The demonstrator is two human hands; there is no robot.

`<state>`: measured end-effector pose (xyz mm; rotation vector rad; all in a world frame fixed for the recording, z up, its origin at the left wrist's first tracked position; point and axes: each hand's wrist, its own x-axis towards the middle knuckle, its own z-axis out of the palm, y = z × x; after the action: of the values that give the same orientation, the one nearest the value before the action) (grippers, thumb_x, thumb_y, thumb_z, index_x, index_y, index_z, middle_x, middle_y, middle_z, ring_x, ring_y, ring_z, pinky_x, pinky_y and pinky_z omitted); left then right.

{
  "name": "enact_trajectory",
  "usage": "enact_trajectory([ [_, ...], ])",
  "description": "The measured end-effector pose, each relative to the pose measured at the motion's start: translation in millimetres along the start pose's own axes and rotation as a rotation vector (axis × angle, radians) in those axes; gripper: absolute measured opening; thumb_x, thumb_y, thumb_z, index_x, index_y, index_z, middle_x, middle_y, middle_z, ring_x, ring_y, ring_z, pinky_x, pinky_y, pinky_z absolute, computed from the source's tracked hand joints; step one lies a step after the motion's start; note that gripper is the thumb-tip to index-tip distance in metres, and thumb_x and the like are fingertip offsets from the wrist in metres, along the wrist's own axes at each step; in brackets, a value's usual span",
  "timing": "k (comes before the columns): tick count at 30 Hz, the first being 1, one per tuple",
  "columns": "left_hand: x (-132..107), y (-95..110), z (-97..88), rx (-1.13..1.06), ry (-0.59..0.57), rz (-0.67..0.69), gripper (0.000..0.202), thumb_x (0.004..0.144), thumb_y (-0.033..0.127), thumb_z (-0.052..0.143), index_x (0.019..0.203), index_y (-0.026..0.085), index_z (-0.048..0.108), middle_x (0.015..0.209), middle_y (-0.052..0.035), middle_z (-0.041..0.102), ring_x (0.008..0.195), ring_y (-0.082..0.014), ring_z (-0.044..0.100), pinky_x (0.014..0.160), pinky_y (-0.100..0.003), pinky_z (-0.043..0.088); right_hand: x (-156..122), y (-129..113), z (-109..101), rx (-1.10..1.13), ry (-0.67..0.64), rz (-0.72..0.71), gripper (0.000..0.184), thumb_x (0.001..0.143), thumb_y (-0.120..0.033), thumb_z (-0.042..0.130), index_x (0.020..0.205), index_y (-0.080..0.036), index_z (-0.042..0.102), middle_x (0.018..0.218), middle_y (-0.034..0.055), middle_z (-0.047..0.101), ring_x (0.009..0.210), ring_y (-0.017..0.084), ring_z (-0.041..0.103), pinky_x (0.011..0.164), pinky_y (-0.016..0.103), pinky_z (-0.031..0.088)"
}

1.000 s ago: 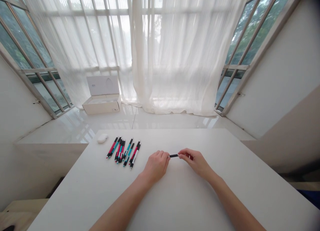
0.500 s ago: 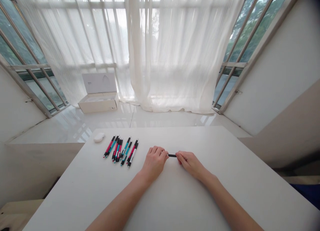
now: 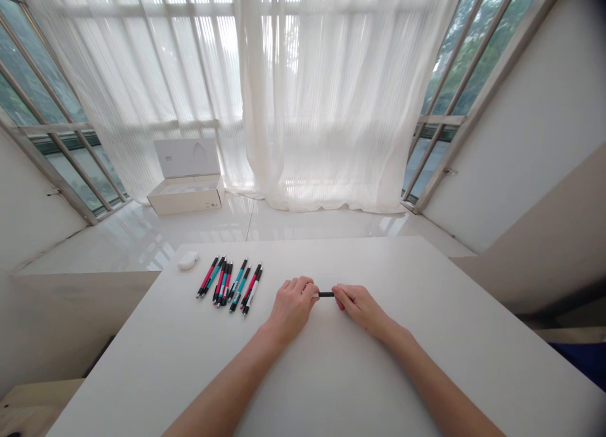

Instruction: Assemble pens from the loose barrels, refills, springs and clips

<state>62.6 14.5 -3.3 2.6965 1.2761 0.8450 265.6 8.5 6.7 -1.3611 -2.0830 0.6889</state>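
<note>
Between my two hands lies a pen [image 3: 326, 294], held level just over the white table [image 3: 341, 374]; only its black middle stretch shows, the ends being covered by fingers. My left hand [image 3: 292, 304] is closed on one end of it, fingertips pinched together. The other end is pinched by my right hand [image 3: 357, 305], thumb against curled fingers. Left of my left hand, several pens [image 3: 231, 284] in pink, teal, black and white lie slanted side by side in loose groups.
A small white rounded case [image 3: 188, 260] sits near the table's far left corner. Behind the table, on the tiled sill, stands an open white box [image 3: 185, 200] with its lid raised. A sheer white curtain [image 3: 326, 108] hangs over the window.
Both hands keep their hold on the pen in almost the same place. The view has shifted very slightly; the pens on the table have not moved.
</note>
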Motion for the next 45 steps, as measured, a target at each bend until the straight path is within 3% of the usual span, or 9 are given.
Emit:
enact_trajectory([
  [6,0.4,2.2,-0.6,-0.043,0.010,0.024,0.014,0.094,0.026,0.046,0.106,0.021,0.052,0.107,-0.0063,0.058,0.094,-0.0184,0.057,0.080,-0.032,0.049,0.3,0.6,-1.2,-0.008,0.033,-0.009,0.046,0.095,-0.045,0.028,0.057,-0.021,0.040,0.054,-0.0034,0.044,0.053,0.012,0.040,0.056,0.026,0.034],
  [11,0.5,1.4,-1.3,-0.002,0.045,0.040,0.012,0.094,0.025,0.048,0.093,0.021,0.059,0.101,-0.0064,0.062,0.093,-0.0202,0.057,0.082,-0.037,0.046,0.7,1.3,-1.9,-0.024,0.023,-0.017,0.045,0.094,-0.044,0.030,0.057,-0.021,0.040,0.054,-0.0032,0.044,0.053,0.012,0.039,0.054,0.026,0.032],
  [18,-0.9,0.7,-0.8,-0.065,0.035,0.057,0.021,0.098,0.026,0.036,0.102,0.021,0.057,0.105,-0.0064,0.060,0.087,-0.0157,0.059,0.076,-0.028,0.049,0.5,0.9,-4.4,-0.003,0.051,-0.008,0.046,0.094,-0.046,0.028,0.057,-0.021,0.039,0.053,-0.0029,0.043,0.053,0.012,0.038,0.053,0.026,0.032],
  [25,1.4,4.1,-8.2,0.093,0.008,0.040,0.019,0.097,0.024,0.039,0.097,0.022,0.057,0.100,-0.0060,0.062,0.086,-0.0189,0.058,0.075,-0.032,0.046,1.7,3.8,-2.8,-0.010,0.031,0.011,0.044,0.093,-0.044,0.032,0.057,-0.021,0.041,0.054,-0.0038,0.044,0.053,0.012,0.038,0.054,0.025,0.032],
  [28,4.0,1.1,-21.9,0.208,-0.070,-0.020,0.015,0.095,0.025,0.043,0.094,0.022,0.057,0.091,-0.0053,0.064,0.086,-0.0212,0.059,0.076,-0.035,0.045,1.6,6.4,-4.1,0.006,0.042,0.036,0.042,0.094,-0.044,0.032,0.062,-0.021,0.046,0.057,-0.0028,0.051,0.057,0.013,0.044,0.057,0.025,0.035],
  [32,6.7,-14.2,-46.6,0.326,-0.195,-0.252,0.018,0.091,0.020,0.049,0.108,0.020,0.053,0.086,-0.0056,0.064,0.081,-0.0221,0.062,0.068,-0.031,0.045,0.6,9.8,-6.3,-0.007,0.071,0.064,0.039,0.094,-0.043,0.032,0.065,-0.021,0.047,0.061,-0.0017,0.055,0.059,0.013,0.048,0.059,0.026,0.037],
  [39,4.8,-30.1,-64.7,0.367,-0.402,-0.383,0.020,0.086,0.013,0.046,0.103,0.019,0.057,0.105,-0.0096,0.058,0.080,-0.0196,0.064,0.065,-0.028,0.046,-0.3,12.5,-3.6,-0.057,0.067,0.061,0.038,0.092,-0.043,0.037,0.062,-0.020,0.045,0.057,-0.0027,0.054,0.054,0.012,0.045,0.057,0.025,0.035],
  [42,6.1,-35.3,-68.2,0.350,-0.417,-0.402,0.017,0.089,0.020,0.046,0.101,0.019,0.058,0.106,-0.0098,0.057,0.084,-0.0203,0.064,0.067,-0.028,0.046,0.2,14.8,-2.9,-0.060,0.068,0.063,0.038,0.091,-0.043,0.037,0.061,-0.020,0.045,0.055,-0.0028,0.053,0.053,0.012,0.045,0.056,0.025,0.036],
  [45,3.6,-56.4,-81.6,0.336,-0.337,-0.488,0.022,0.094,0.028,0.039,0.101,0.021,0.059,0.105,-0.0083,0.060,0.084,-0.0204,0.063,0.067,-0.029,0.046,0.8,15.7,-3.0,-0.059,0.068,0.066,0.038,0.091,-0.044,0.037,0.061,-0.021,0.045,0.055,-0.0026,0.054,0.053,0.012,0.045,0.055,0.025,0.035],
])
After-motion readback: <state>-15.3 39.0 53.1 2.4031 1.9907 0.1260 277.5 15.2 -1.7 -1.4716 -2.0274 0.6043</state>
